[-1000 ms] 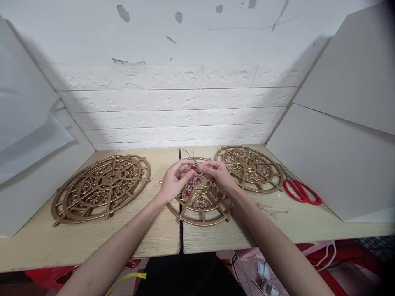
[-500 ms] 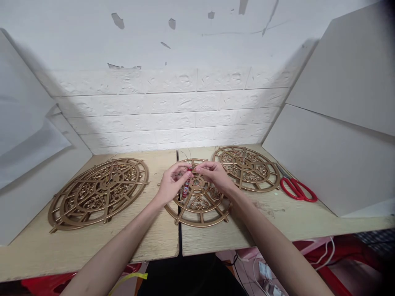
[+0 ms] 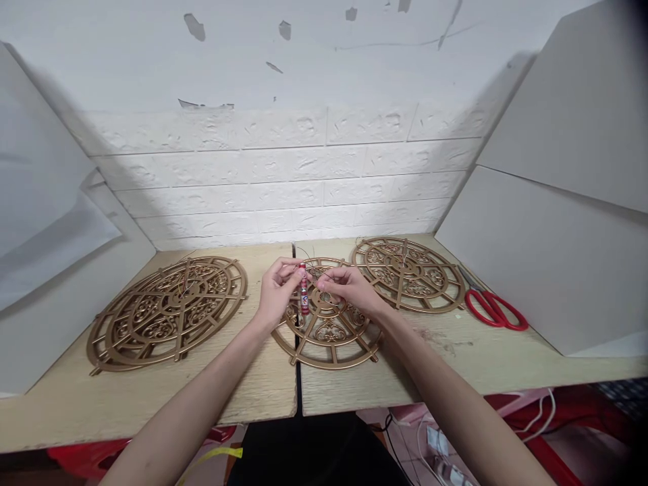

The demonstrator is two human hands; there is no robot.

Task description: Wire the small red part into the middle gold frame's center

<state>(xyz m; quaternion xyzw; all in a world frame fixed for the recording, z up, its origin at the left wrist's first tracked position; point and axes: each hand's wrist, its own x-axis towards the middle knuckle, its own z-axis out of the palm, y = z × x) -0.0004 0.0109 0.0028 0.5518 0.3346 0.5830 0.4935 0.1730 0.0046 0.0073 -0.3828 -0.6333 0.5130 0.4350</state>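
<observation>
In my left hand [image 3: 277, 289] is a slim red lighter [image 3: 304, 297] with a printed label, held nearly upright with the thumb near its top. Close by on the right, my right hand [image 3: 349, 287] pinches a thin wire [image 3: 320, 268] between thumb and fingers. Both hands are over the middle gold openwork disc [image 3: 331, 354], which has scrollwork panels and spokes. Its centre shows between the hands, while its left edge is partly covered by my left hand. Fine wire ends stick up behind my fingers.
More gold discs [image 3: 175, 347] lie stacked on the left, and another gold disc [image 3: 405, 305] lies at the back right, both with thin wires at their centres. Red-handled scissors [image 3: 499, 312] rest beside the right-hand white panel [image 3: 547, 263]. A dark gap [image 3: 298, 385] divides the wooden table.
The lighter has turned from a slant to nearly upright in my left hand. My right hand stays close beside it, fingers still pinched. The view has shifted slightly.
</observation>
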